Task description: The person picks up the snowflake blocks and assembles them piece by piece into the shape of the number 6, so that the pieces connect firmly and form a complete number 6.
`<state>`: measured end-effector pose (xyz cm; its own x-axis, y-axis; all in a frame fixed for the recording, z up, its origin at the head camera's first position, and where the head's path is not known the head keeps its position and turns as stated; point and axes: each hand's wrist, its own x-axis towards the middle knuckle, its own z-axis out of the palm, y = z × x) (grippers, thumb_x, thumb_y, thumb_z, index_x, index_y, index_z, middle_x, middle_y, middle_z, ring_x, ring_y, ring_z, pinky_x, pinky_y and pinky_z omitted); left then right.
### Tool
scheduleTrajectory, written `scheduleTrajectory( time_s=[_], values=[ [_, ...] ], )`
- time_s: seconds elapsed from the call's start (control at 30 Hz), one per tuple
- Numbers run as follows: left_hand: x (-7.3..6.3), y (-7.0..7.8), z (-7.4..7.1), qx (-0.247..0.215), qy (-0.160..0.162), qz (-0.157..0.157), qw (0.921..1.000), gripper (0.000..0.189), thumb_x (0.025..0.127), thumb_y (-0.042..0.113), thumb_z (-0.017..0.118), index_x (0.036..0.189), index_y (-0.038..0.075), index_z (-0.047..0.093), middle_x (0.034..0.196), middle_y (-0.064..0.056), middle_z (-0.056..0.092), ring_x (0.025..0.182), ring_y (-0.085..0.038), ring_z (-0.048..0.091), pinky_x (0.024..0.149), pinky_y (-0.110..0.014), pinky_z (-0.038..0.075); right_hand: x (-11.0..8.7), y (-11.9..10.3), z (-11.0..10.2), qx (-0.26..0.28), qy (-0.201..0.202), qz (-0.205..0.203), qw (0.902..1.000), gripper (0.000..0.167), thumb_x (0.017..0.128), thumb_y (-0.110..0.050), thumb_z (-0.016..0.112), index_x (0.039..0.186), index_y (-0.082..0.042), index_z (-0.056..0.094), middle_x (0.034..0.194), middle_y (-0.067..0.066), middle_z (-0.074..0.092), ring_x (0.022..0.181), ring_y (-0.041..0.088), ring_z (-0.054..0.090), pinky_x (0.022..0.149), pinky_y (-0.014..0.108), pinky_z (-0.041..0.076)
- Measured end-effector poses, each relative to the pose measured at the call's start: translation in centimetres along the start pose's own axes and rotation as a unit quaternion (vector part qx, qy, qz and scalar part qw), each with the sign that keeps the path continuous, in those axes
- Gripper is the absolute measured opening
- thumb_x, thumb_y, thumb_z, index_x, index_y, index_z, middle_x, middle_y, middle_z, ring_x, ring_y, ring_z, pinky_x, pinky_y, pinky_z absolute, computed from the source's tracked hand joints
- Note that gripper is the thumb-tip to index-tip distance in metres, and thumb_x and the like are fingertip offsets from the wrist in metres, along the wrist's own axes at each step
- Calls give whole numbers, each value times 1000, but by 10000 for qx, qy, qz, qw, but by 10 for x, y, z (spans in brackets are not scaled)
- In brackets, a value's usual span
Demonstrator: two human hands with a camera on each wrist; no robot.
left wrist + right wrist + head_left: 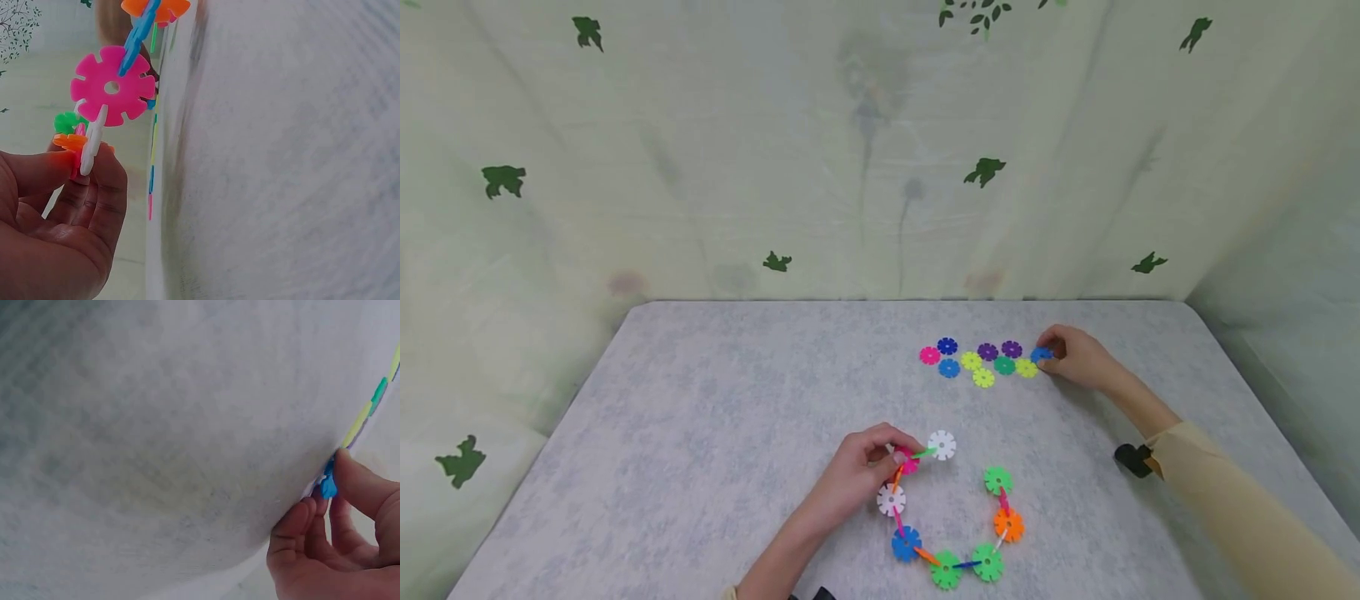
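Note:
Notched plastic flower discs are linked into a curved chain, open at one side, on the table. My left hand [856, 468] pinches a pink disc [911, 463] near one end of this chain; a white disc [942, 445] ends it there. In the left wrist view the thumb and fingers of the left hand [69, 212] hold the chain. A green disc [997, 480] forms the other end. Farther back, my right hand [1081, 358] pinches a loose blue disc [1041, 354] at the right of the loose discs. The right wrist view shows this blue disc [328, 481] between thumb and fingers.
Several loose discs lie flat toward the back, among them a pink disc [929, 356], a purple disc [1011, 349] and a yellow disc [983, 377]. The grey table [715, 433] meets a pale curtain [722, 167] with green bird shapes behind it.

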<state>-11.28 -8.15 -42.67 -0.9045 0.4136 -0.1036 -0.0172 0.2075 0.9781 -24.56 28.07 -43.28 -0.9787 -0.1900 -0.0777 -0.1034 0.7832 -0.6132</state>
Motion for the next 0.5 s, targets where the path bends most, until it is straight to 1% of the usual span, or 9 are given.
scheduleTrajectory(
  time_s=[0.07,0.17,0.23,0.33,0.43,0.5],
  values=[
    [0,0,0,7,3,19,10000,24,98,2,55,109,13,73,107,-2,66,73,-18,52,61,-22,44,-3,-2,-1,34,117,-42,9999,23,91,-2,67,110,5,57,101,20,60,93,34,54,80,47,49],
    [-1,1,0,42,0,31,10000,24,97,1,55,109,13,73,108,-2,66,73,-18,53,61,-22,44,-11,-5,-3,90,405,-147,9990,18,92,0,64,109,4,59,105,21,63,98,36,57,84,51,50],
    [-1,0,0,59,0,43,10000,24,97,1,55,109,13,73,108,-2,66,73,-18,52,60,-22,44,-18,-7,-4,287,541,-220,9979,17,93,0,63,109,4,60,106,21,63,100,36,58,82,49,52],
    [-1,1,0,55,-4,64,10000,24,97,1,55,109,13,73,108,-3,66,73,-18,52,60,-22,43,-32,-16,-6,951,491,-164,9941,19,96,-3,62,114,4,60,109,21,62,100,35,61,81,40,55],
    [-2,1,0,41,-2,71,10000,24,97,2,55,109,13,73,107,-4,66,73,-18,52,60,-22,43,-48,-28,-5,1742,365,-70,9840,22,97,-6,61,117,4,57,110,21,60,99,37,64,80,33,56],
    [-2,2,0,36,-2,72,10000,23,98,2,56,109,13,73,107,-4,66,73,-18,52,60,-22,43,-58,-37,-1,2068,353,-54,9777,24,97,-7,61,118,3,57,110,20,60,97,38,65,80,30,56]
  ],
)
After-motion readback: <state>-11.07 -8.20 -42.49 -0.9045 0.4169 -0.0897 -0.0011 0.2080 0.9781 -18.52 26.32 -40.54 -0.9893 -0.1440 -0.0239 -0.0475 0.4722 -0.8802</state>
